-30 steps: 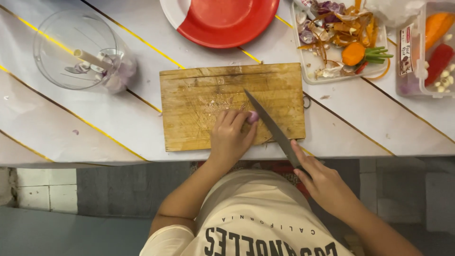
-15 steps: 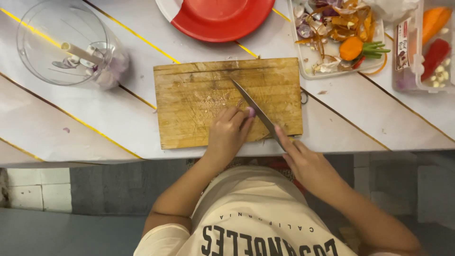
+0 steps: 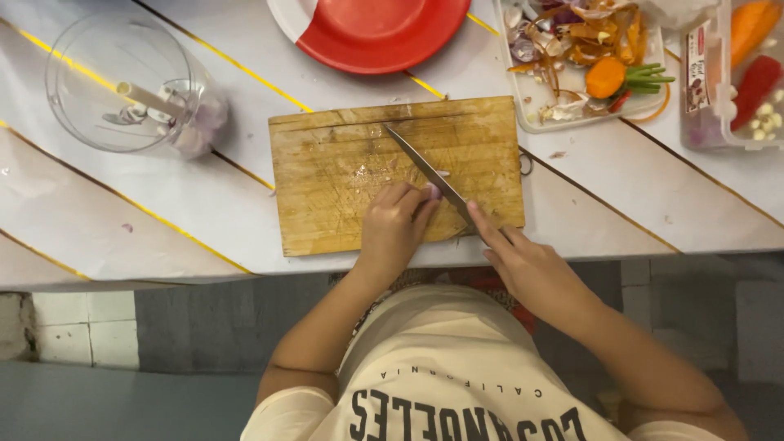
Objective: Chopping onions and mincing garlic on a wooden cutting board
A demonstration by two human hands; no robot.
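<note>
Right grip point(image 3: 523, 261) closed on knife point(image 3: 429, 173), left grip point(image 3: 396, 220) curled on cutting board point(image 3: 327, 180), tray point(image 3: 531, 106) holding vegetable peels point(image 3: 588, 41)

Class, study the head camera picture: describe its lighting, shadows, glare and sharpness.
Head view: even, soft light on the cutting board; faint shadow under the left hand; knife in the right hand sharp, barely blurred; mild glare on the clear bowl; floor below dim.
</note>
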